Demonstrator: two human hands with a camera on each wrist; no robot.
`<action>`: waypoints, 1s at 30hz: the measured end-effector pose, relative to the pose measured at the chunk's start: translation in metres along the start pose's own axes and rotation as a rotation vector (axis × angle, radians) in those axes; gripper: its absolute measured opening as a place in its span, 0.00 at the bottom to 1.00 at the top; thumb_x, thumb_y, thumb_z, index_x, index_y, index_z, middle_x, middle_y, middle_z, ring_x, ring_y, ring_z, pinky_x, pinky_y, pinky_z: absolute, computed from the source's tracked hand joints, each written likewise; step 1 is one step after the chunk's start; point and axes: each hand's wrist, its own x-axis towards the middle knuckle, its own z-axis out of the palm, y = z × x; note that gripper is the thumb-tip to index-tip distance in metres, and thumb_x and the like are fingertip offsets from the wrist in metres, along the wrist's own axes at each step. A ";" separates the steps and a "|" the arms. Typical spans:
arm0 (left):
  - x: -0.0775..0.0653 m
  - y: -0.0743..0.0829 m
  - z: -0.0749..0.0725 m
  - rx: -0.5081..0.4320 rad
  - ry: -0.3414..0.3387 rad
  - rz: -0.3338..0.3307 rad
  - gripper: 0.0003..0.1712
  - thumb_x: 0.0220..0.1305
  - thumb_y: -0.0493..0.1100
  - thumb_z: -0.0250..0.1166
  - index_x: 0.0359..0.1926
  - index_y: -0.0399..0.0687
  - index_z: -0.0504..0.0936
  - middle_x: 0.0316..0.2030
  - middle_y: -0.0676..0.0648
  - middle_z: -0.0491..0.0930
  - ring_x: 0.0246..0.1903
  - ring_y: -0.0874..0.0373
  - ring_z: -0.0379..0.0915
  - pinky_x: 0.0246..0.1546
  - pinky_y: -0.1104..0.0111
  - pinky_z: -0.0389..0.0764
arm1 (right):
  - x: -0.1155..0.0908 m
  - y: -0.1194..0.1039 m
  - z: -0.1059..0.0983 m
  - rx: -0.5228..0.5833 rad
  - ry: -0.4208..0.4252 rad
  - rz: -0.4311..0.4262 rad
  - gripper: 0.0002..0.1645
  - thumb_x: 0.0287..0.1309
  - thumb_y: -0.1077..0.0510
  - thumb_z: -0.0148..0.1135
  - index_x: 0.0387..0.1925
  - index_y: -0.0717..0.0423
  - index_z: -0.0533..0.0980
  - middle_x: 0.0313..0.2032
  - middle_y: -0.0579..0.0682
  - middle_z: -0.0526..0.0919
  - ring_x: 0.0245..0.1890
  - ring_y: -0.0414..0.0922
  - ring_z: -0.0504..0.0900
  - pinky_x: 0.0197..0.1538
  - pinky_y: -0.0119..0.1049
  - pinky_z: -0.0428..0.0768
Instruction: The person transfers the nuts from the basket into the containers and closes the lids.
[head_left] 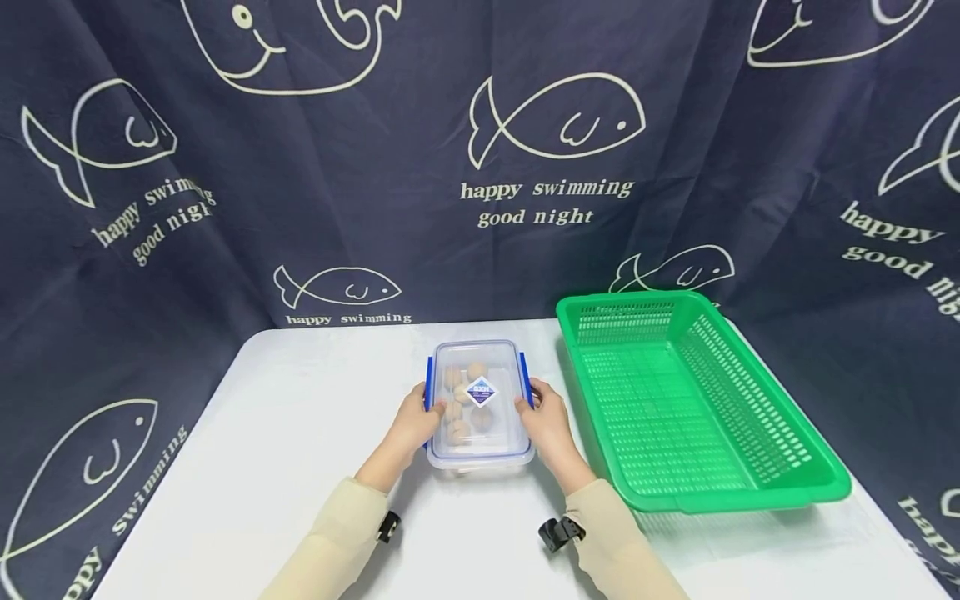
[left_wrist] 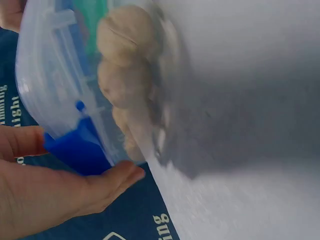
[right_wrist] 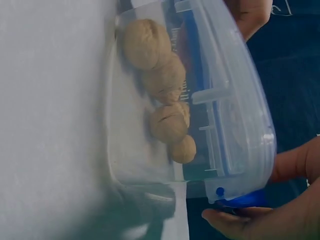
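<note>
A clear plastic food storage box point(head_left: 487, 446) with its lid on stands at the middle of the white table. Several walnuts point(right_wrist: 146, 44) show through its walls and lid, and a blue-and-white diamond label point(head_left: 482, 392) sits on top. My left hand point(head_left: 420, 417) grips the left side, at a blue latch point(left_wrist: 82, 150), thumb on the lid's edge. On the opposite side my right hand point(head_left: 546, 418) holds the box the same way, by the other blue latch point(head_left: 527, 379). Whether the latches are fastened, I cannot tell.
A large green perforated plastic basket point(head_left: 738, 502) stands to the right, close to my right forearm. Behind the white table point(head_left: 300, 442) hangs a dark blue curtain point(head_left: 420, 167) with fish drawings and lettering. Black straps point(head_left: 558, 532) are on both wrists.
</note>
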 end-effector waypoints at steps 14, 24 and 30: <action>-0.006 0.000 0.011 -0.102 -0.055 0.025 0.40 0.63 0.28 0.47 0.72 0.27 0.40 0.69 0.24 0.49 0.68 0.29 0.44 0.67 0.38 0.49 | -0.007 0.002 0.006 -0.251 0.032 -0.135 0.30 0.60 0.69 0.50 0.62 0.81 0.60 0.57 0.79 0.68 0.57 0.70 0.70 0.59 0.59 0.73; -0.002 0.002 0.013 -0.076 -0.037 0.019 0.39 0.64 0.30 0.48 0.71 0.25 0.41 0.69 0.23 0.49 0.68 0.29 0.45 0.68 0.40 0.50 | -0.004 0.001 0.006 -0.292 -0.006 -0.167 0.30 0.61 0.70 0.47 0.62 0.84 0.57 0.60 0.80 0.64 0.61 0.71 0.65 0.64 0.59 0.67; -0.003 0.007 0.009 0.040 -0.007 0.062 0.38 0.66 0.34 0.51 0.70 0.23 0.44 0.69 0.23 0.48 0.68 0.28 0.46 0.68 0.40 0.51 | -0.004 -0.011 -0.003 -0.363 -0.051 -0.209 0.31 0.64 0.66 0.49 0.64 0.81 0.57 0.64 0.79 0.58 0.66 0.70 0.58 0.68 0.60 0.59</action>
